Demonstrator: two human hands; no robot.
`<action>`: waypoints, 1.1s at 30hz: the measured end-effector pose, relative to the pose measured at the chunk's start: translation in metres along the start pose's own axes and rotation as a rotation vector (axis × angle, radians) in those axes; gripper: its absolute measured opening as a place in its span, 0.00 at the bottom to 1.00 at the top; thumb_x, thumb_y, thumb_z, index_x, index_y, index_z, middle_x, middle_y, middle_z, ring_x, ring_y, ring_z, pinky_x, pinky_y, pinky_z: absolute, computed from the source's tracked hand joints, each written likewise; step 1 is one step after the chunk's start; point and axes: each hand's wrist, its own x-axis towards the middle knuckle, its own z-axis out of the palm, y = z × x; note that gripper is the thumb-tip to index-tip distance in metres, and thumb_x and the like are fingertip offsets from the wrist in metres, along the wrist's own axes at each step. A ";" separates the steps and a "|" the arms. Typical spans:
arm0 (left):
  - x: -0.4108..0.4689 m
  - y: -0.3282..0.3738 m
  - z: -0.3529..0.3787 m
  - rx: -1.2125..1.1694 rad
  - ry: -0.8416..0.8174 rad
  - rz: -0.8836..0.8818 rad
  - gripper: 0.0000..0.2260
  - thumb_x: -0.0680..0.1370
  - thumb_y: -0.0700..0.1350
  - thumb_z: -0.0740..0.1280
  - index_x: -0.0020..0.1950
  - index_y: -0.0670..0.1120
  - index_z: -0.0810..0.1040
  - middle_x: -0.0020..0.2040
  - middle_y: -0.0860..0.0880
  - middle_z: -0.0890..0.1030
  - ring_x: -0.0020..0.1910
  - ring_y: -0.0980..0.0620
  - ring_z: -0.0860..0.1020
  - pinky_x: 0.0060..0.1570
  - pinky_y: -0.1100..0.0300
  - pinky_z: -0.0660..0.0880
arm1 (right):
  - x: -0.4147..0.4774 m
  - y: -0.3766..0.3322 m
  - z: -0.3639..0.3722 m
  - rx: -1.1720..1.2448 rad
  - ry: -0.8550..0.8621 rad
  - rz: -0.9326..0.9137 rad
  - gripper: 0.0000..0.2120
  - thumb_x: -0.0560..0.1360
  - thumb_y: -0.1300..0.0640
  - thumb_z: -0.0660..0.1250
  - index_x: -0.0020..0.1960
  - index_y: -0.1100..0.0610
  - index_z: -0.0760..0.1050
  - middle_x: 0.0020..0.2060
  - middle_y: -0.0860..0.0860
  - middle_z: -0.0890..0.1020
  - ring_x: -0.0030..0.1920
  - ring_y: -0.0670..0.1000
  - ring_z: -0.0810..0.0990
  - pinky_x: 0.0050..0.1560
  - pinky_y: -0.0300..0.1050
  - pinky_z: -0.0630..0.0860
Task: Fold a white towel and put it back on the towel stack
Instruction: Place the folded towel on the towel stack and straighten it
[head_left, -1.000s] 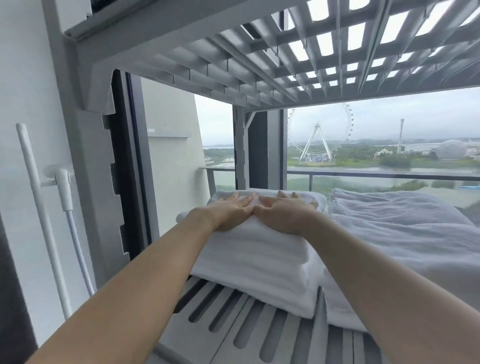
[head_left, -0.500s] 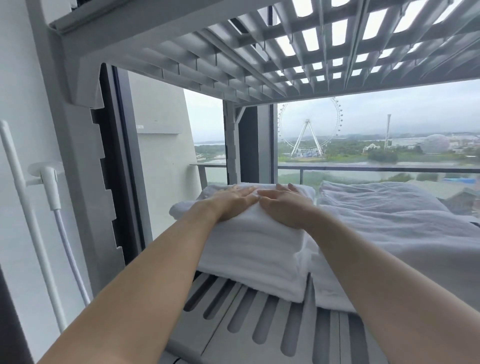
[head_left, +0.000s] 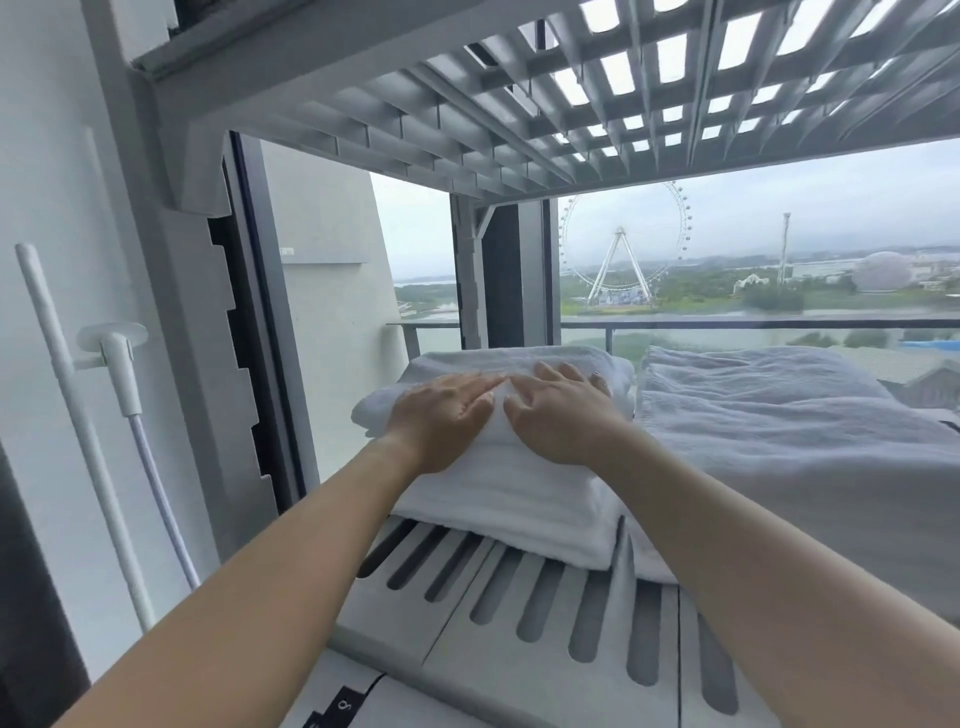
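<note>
- The left hand (head_left: 441, 415) lies palm down on the folded white terry towel (head_left: 497, 423), fingers straight and close together, pointing away and slightly inward. It presses flat and grips nothing.
- The right hand (head_left: 563, 415) lies flat just beside it on the same towel. Its fingers are extended and a little spread, and its thumb is almost touching the left hand's fingertips. It holds nothing either.
- Both bare forearms reach in from the lower corners of the view and converge on the towel.
- The folded white towel is the top layer of the stack of folded white towels (head_left: 519, 514). Its rolled left edge bulges out past the layers below.
- The stack rests on the left part of a pale grey plastic shelf with long slots (head_left: 519, 618), set back from the shelf's front edge.
- Just to the right of the stack, touching it, lies a broader pile of rumpled grey-white cloth (head_left: 779, 426) on the same shelf.
- Overhead is a grey lattice-grid upper shelf (head_left: 571, 104), with light coming through its openings.
- On the white wall to the left stand a white upright rail (head_left: 67, 395) and a white bracket with a pale hose (head_left: 156, 499) hanging from it.
- Behind the shelf is a window, and beyond it a balcony railing (head_left: 727, 323), a white Ferris wheel (head_left: 623, 249) and a pale dome (head_left: 883, 270) under a cloudy sky.
</note>
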 end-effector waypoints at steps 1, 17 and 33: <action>0.001 0.000 -0.001 0.005 -0.019 -0.010 0.19 0.81 0.55 0.47 0.72 0.61 0.62 0.74 0.56 0.63 0.72 0.56 0.59 0.71 0.49 0.57 | -0.001 0.001 0.000 0.007 0.010 -0.004 0.25 0.77 0.43 0.46 0.73 0.49 0.57 0.75 0.52 0.55 0.75 0.55 0.48 0.71 0.59 0.42; -0.041 -0.002 -0.006 0.173 0.136 0.234 0.29 0.74 0.63 0.53 0.72 0.52 0.62 0.71 0.52 0.68 0.69 0.50 0.65 0.67 0.45 0.61 | -0.036 0.018 0.001 0.090 0.095 -0.205 0.35 0.69 0.40 0.66 0.72 0.46 0.58 0.71 0.49 0.60 0.72 0.54 0.51 0.67 0.53 0.60; -0.008 -0.008 -0.034 0.371 0.027 0.084 0.29 0.74 0.38 0.60 0.71 0.61 0.60 0.68 0.54 0.70 0.61 0.46 0.72 0.52 0.48 0.74 | -0.019 0.016 -0.011 0.125 0.289 -0.201 0.23 0.68 0.63 0.64 0.62 0.51 0.72 0.56 0.52 0.75 0.61 0.54 0.68 0.56 0.47 0.70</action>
